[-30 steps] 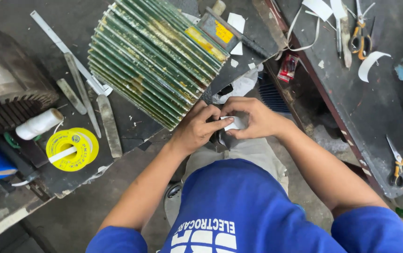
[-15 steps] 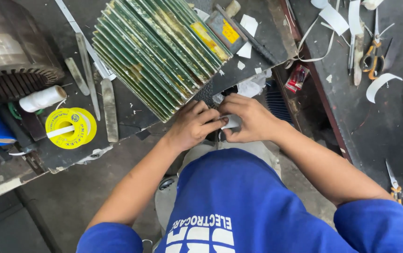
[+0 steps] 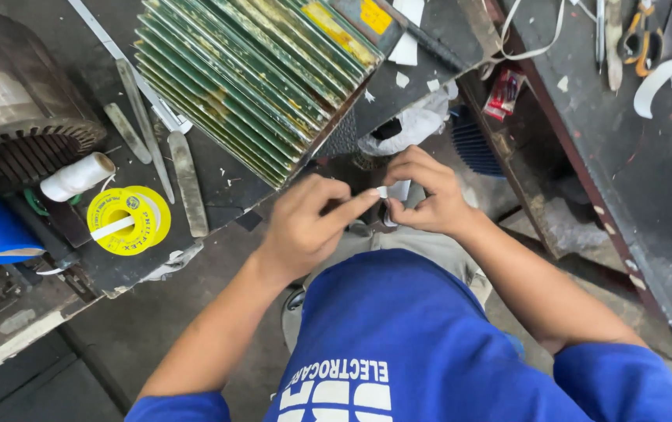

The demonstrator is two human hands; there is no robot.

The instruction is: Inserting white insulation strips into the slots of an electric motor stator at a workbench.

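- Left hand (image 3: 305, 227) pinching the small white strip (image 3: 383, 191), right hand (image 3: 422, 195) gripping the same piece, near the counter (image 3: 226, 184) edge
- Best kept taut between both thumbs, clear of the green finned block (image 3: 250, 78)

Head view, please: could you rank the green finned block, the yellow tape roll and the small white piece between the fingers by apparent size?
1. green finned block, by far the largest.
2. yellow tape roll.
3. small white piece, pinched between left hand and right hand.
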